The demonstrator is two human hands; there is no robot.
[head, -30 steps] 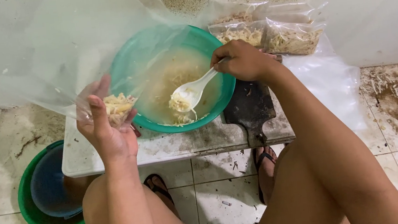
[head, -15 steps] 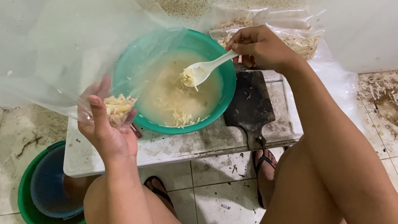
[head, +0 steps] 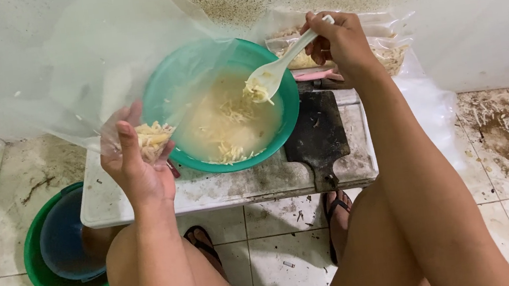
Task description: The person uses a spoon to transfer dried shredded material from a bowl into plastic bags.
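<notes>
The left hand [head: 139, 167] is clenched around the gathered lower part of a clear plastic bag [head: 96, 65], just off the worktop's [head: 240, 187] front left corner, with a small clump of pale shredded food [head: 152, 139] in the bag's bottom. The right hand [head: 335, 39] grips the handle of a white plastic spoon [head: 278, 69], its loaded bowl raised above the green basin [head: 161, 96] that sits at the middle of the worktop. The bag looks thin, limp and slippery, so it is best pinched at the bunched film under the food. The wet shreds seem soft and likely to slide off the spoon. The bag's mouth is hard to trace against the pale wall, and the filled bags [head: 385, 49] at the far edge are partly hidden behind the right hand.
</notes>
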